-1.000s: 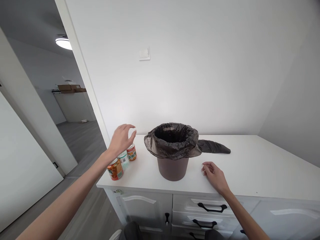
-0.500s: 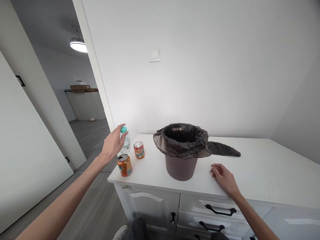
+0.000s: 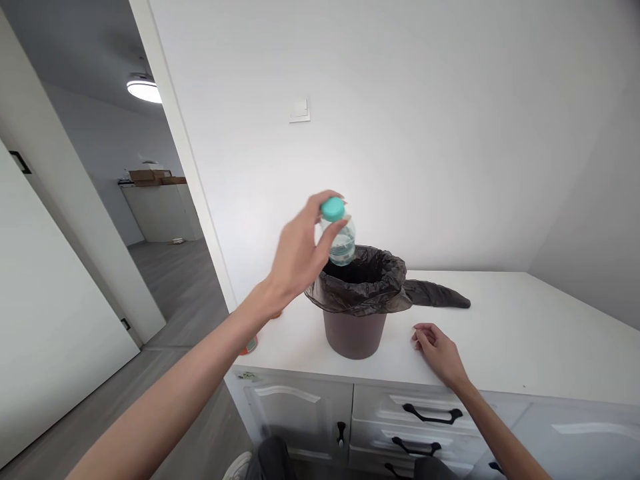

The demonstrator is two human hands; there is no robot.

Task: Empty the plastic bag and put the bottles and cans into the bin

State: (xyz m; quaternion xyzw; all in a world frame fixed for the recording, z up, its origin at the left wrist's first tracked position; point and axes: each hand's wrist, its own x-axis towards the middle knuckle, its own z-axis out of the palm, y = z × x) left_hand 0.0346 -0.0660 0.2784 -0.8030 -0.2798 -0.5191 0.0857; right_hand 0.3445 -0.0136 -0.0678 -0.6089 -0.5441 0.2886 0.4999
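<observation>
A clear plastic bottle (image 3: pixel 343 244) with a teal cap hangs from my left hand (image 3: pixel 303 247), whose thumb and fingers close round it just below the cap. The bottle is over the left part of the mouth of a brown trash bin (image 3: pixel 354 335). A thin black trash bag (image 3: pixel 367 298) lines the bin and folds over its rim. To the right of the bin, my right hand (image 3: pixel 437 352) rests on the white cabinet top with its fingers curled; I cannot make out anything in them. My left forearm mostly hides two orange cans, one can (image 3: pixel 250 346) showing only its lower edge.
A dark rolled length of plastic bag (image 3: pixel 440 294) lies on the cabinet top (image 3: pixel 505 333) right of the bin. Behind stands a white wall with a light switch (image 3: pixel 300 111). Black drawer handles (image 3: pixel 433 414) stick out at the front. An open doorway is at the left.
My left hand has lifted the bottle from beside the cans and carried it right, over the bin. My right hand has stayed in place on the cabinet top.
</observation>
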